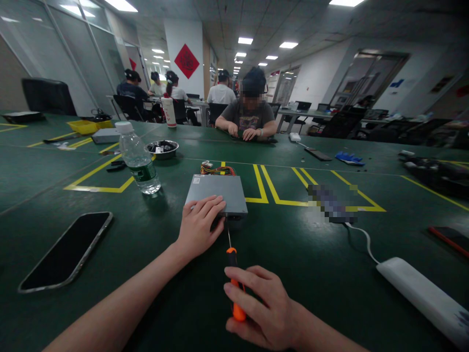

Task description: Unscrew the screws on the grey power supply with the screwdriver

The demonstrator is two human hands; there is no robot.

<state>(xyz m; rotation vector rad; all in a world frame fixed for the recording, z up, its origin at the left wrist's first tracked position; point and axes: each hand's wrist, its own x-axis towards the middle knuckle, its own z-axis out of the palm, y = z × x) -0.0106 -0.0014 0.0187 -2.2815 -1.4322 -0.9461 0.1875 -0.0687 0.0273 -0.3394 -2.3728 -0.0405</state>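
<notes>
A grey metal box (220, 188), with a bundle of coloured wires (223, 170) at its far side, lies on the green table. My left hand (201, 225) rests on the box's near left part, fingers pressed on its top and thumb at the near edge. In my right hand (262, 303) is a screwdriver (233, 274) with an orange and black handle, held between the thumb and fingers. Its shaft points away from me, and the tip meets the near face of the box; the exact contact spot is too small to tell.
A water bottle (139, 164) and a metal bowl (163, 148) stand beyond on the left, a phone (68, 252) nearer. On the right lie a blurred device (331, 203) and a white power strip (421, 293) with a cable. Across the table sits a person (251, 112).
</notes>
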